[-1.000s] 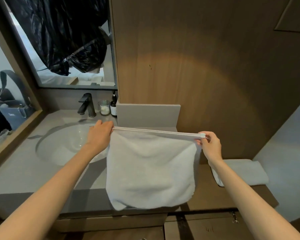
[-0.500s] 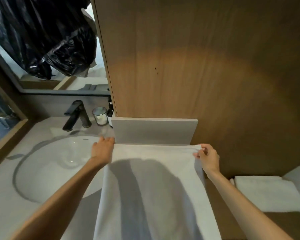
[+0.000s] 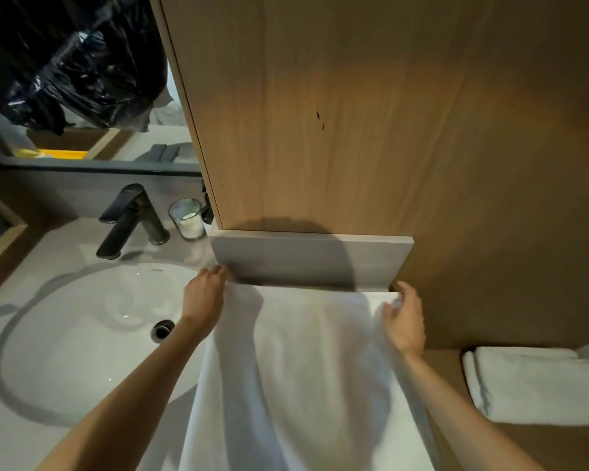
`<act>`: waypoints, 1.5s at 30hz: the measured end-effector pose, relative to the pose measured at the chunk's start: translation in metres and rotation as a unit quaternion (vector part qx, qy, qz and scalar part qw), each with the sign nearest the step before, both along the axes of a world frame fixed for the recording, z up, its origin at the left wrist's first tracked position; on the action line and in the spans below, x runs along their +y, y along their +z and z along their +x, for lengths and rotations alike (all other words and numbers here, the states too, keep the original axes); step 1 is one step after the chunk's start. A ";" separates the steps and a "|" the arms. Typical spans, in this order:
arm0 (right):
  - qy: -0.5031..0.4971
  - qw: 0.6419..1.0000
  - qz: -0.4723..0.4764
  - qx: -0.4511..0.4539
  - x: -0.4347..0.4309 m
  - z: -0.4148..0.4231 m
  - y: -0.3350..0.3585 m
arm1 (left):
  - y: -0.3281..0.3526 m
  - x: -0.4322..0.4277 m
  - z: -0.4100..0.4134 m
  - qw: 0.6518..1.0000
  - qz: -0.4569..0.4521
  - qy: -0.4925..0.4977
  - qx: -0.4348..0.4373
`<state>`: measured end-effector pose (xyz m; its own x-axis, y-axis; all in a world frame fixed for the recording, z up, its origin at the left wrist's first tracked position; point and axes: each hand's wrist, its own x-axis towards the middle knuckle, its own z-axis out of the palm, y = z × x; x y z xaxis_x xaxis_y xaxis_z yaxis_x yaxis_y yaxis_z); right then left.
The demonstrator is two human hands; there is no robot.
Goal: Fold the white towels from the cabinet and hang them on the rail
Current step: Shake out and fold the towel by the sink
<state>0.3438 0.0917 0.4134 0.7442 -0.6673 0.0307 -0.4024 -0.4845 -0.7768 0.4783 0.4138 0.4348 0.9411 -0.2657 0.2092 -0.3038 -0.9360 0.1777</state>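
Left hand (image 3: 203,295): we are pinching one towel (image 3: 303,351) corner.
Right hand (image 3: 403,317): we are gripping the other, flattening it for folding.

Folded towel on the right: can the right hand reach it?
Probably yes: the folded towel lies uncovered near the right hand, nothing between, though that hand holds the white towel by a corner.

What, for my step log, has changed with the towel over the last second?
Both hands carried the towel forward and down. It hung in the air between them; now its top edge lies at the foot of the grey block. The left hand and right hand still pinch its top corners. The folded towel, faucet and glass stayed put.
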 end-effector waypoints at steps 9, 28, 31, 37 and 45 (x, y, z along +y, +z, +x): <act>0.271 0.914 -0.270 0.135 0.105 0.008 -0.053 | -0.060 -0.078 -0.083 0.989 -0.008 -0.068 0.132; 0.220 0.912 -0.265 0.225 0.019 -0.003 -0.034 | -0.044 -0.044 -0.067 0.987 0.034 0.012 0.155; 0.240 0.930 -0.247 0.131 0.065 -0.010 -0.033 | -0.044 -0.069 -0.091 0.995 0.026 -0.022 0.098; 0.276 0.911 -0.277 0.133 0.104 -0.021 -0.052 | -0.063 -0.091 -0.124 0.989 0.017 -0.039 0.139; 0.278 0.897 -0.308 0.150 0.011 -0.043 -0.053 | -0.059 -0.012 -0.112 0.989 -0.028 0.008 0.142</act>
